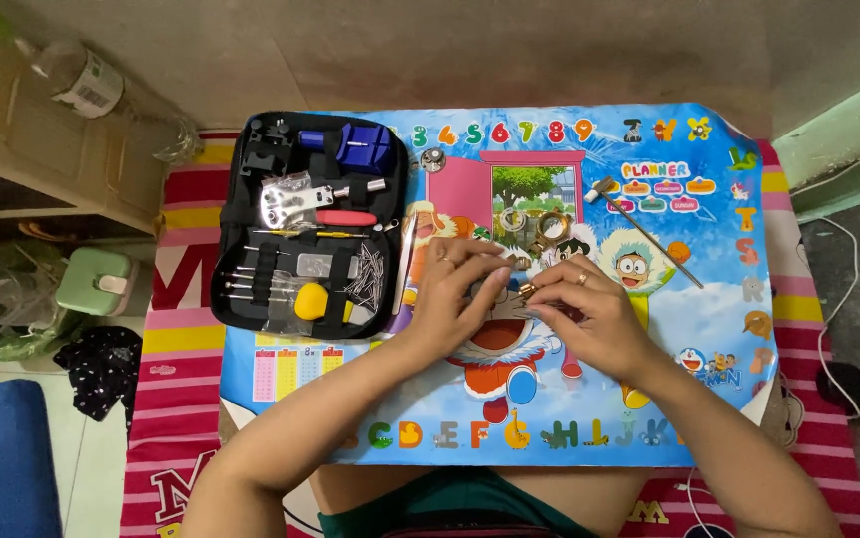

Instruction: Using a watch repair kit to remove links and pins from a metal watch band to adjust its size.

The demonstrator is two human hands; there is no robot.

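My left hand (462,289) and my right hand (589,309) meet over the middle of a colourful cartoon mat (719,329). Both pinch a small gold-coloured metal watch part (524,290) between their fingertips; most of it is hidden by the fingers. Each hand wears a ring. Just beyond the fingers lie a few small round metal watch pieces (542,226). A small hammer (639,224) lies to the right of them.
An open black tool case (310,224) with screwdrivers, pins, a blue holder and a yellow piece lies at the mat's left. A round metal piece (433,158) sits by it. A plastic bottle (91,85), a green box (96,281) and white cables (844,299) flank the striped cloth.
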